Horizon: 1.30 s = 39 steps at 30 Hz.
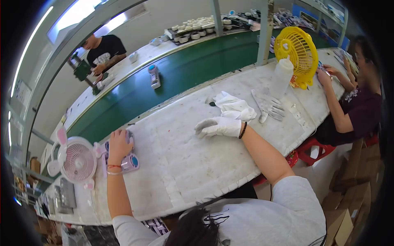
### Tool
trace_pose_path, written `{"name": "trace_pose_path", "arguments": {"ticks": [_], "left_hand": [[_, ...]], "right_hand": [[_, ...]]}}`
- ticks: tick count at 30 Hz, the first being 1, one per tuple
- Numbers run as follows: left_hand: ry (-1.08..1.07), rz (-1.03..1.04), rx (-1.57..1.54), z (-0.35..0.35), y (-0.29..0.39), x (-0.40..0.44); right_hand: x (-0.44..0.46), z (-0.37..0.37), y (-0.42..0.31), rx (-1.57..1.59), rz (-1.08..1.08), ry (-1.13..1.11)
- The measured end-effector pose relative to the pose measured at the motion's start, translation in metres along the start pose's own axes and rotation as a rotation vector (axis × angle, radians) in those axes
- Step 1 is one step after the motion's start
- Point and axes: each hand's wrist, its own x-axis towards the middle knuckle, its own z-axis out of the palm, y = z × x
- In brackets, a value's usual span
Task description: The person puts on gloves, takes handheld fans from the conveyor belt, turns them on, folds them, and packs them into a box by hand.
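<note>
Bare and without a glove, my left hand [120, 143] lies over purple and white devices [130, 162] with blue round ends, beside a pink and white fan [78, 160]. What its fingers grip, if anything, is hidden under the hand. My right hand [218, 127] wears a white glove and rests on the pale worktable [180, 164], its fingers together and slightly curled. Just behind it are a crumpled white cloth [233, 107] and a loose white glove [267, 105].
A green conveyor belt [184, 67] carries one device [154, 77]. A yellow fan [301, 57] and a white bottle [281, 76] stand at the right. One person sits across the belt, another at the right. A metal post [262, 37] rises behind the table.
</note>
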Motion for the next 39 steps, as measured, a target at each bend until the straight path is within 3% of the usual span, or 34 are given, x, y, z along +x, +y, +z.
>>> {"name": "trace_pose_path", "arguments": {"ticks": [2,6,9,14,16,20,22,23,25,27,30,34,37,39], "left_hand": [[-0.082,0.045,0.176,-0.010,0.014,0.007],[-0.097,0.218,-0.019,-0.013,0.054,0.087],[-0.104,0.136,-0.149,0.010,0.085,0.162],[0.056,-0.169,-0.030,0.082,0.107,0.239],[0.161,-0.267,-0.023,0.120,0.099,0.258],[0.170,-0.417,-0.258,0.171,0.063,0.294],[0.189,-0.523,-0.342,0.178,0.045,0.295],[0.123,-0.542,-0.891,0.177,0.033,0.296],[-0.016,-0.667,-1.393,0.126,0.051,0.264],[-0.011,-0.702,-1.609,0.097,0.061,0.243],[-0.086,-0.691,-1.748,0.069,0.074,0.211],[-0.123,-0.528,-2.029,0.051,0.103,0.164],[-0.220,-0.428,-2.006,0.024,0.143,0.113],[-0.390,-0.200,-2.015,0.023,0.156,0.084]], "right_hand": [[0.000,0.001,-0.006,-0.068,0.011,0.002],[0.002,0.001,-0.007,-0.125,0.046,0.008],[0.002,-0.003,-0.005,-0.114,0.020,0.035],[0.005,-0.009,0.002,0.131,0.063,0.029],[0.005,-0.010,0.001,0.136,0.057,0.016],[0.008,-0.012,0.001,0.242,0.064,-0.011],[0.006,-0.012,-0.003,0.299,0.087,0.022],[0.006,-0.011,-0.005,0.327,0.097,0.029],[0.013,-0.016,0.007,0.374,0.066,-0.009],[0.014,-0.018,0.009,0.408,0.028,-0.037],[0.020,-0.022,0.020,0.435,0.004,-0.044],[0.027,-0.027,0.032,0.588,-0.057,0.065],[0.024,-0.013,0.015,0.637,-0.063,0.376],[0.019,-0.012,0.007,0.721,-0.112,0.460]]}}
